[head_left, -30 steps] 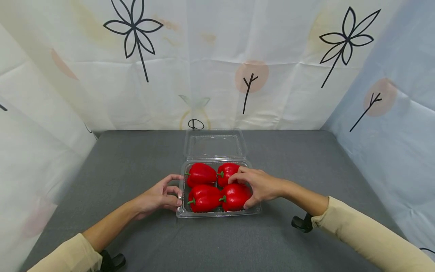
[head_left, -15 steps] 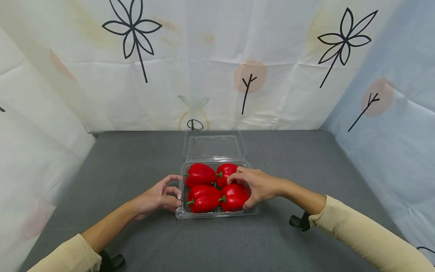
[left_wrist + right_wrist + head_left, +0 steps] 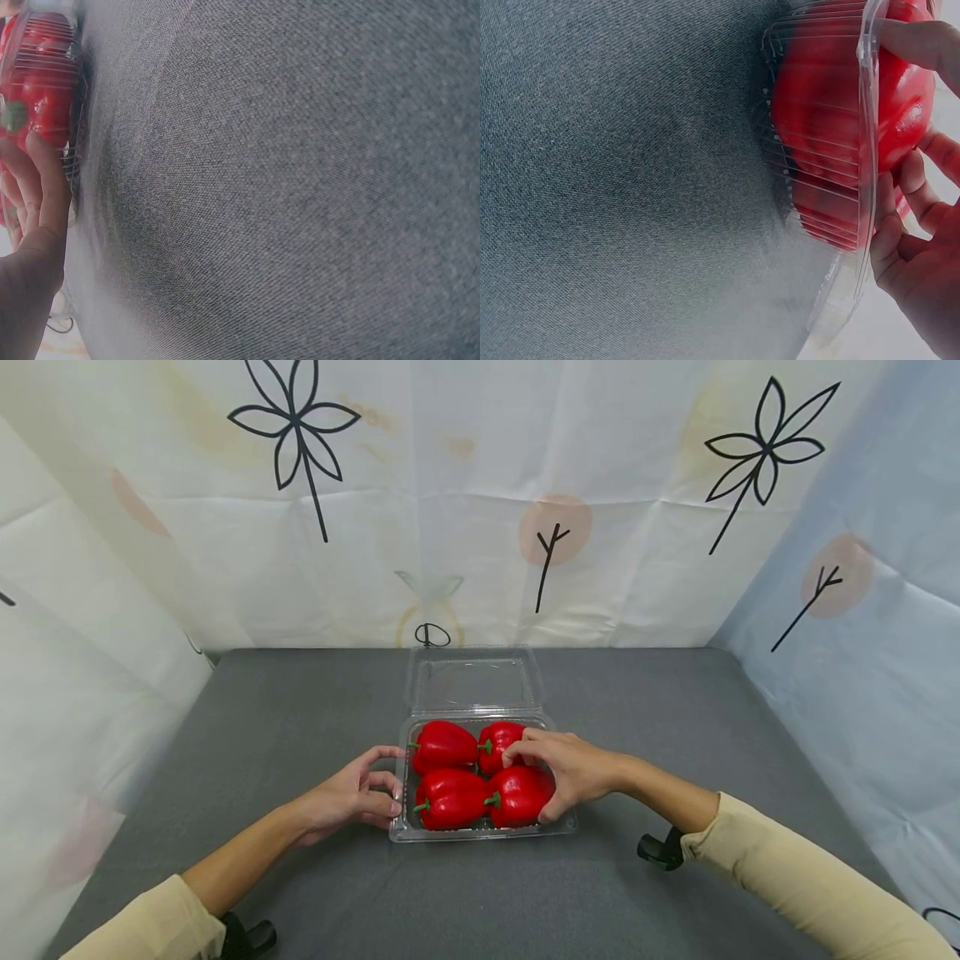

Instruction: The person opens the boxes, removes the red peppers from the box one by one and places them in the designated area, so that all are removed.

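A clear plastic clamshell container point(image 3: 483, 835) sits on the table with its lid point(image 3: 472, 681) raised at the back. Several red bell peppers with green stems lie in it in two rows. My right hand point(image 3: 581, 768) reaches over the right rim and grips the front right bell pepper point(image 3: 519, 797), thumb in front and fingers behind. In the right wrist view that bell pepper point(image 3: 907, 109) shows between thumb and fingers, still down in the container. At the container's left side, my left hand point(image 3: 348, 793) rests loosely spread fingers point(image 3: 49, 176) against the wall.
A grey cloth-covered table point(image 3: 300, 710) lies under the container. Pale curtains point(image 3: 480, 460) with plant drawings enclose the back and both sides. A thin dark cable point(image 3: 941, 912) shows at the lower right.
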Demonstrator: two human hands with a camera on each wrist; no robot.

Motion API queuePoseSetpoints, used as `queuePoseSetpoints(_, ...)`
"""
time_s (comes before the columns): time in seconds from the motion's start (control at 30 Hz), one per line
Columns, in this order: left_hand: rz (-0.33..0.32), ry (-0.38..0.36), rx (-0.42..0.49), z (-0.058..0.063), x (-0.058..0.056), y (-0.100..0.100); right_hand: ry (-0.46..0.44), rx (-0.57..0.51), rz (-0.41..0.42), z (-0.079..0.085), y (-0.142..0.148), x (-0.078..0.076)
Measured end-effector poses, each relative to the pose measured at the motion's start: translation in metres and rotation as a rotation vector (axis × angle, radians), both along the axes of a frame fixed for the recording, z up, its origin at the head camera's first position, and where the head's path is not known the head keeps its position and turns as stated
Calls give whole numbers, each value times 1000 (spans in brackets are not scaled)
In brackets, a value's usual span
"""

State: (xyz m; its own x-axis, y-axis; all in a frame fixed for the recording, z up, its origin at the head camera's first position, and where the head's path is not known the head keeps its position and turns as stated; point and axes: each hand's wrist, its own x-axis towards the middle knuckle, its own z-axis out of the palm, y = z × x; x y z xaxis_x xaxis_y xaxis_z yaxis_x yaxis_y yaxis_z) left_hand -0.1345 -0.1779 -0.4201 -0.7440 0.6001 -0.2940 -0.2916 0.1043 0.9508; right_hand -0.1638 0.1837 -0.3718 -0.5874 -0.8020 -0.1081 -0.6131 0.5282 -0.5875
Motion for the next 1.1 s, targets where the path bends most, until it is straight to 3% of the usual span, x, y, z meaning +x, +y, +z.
queuePoseSetpoints(1.1,5,-6,24,3,3,1,-158,-143,6,0,10,-5)
